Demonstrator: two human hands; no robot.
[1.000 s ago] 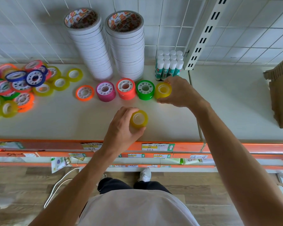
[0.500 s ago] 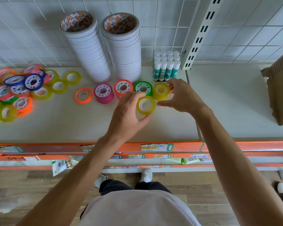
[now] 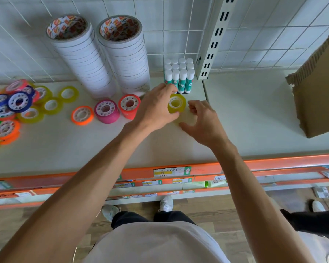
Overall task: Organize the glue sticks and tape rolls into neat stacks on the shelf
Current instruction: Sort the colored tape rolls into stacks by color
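Yellow tape roll (image 3: 176,103) sits on the white shelf (image 3: 245,111), just in front of the glue sticks (image 3: 179,75) that stand upright in a tight block at the back wall. Left hand (image 3: 156,109) grasps the roll, fingers curled round its left side and over the top. Right hand (image 3: 202,122) hovers just beside the roll on its right, fingers loosely bent, holding nothing. Whether another roll lies under the yellow one cannot be told. Left of the hand: red roll (image 3: 129,106), pink roll (image 3: 106,111), orange roll (image 3: 82,115) in a row. Two tall stacks of white tape (image 3: 103,59) behind. Loose coloured rolls (image 3: 13,107) heaped at far left. Cardboard box (image 3: 317,88) on the right.
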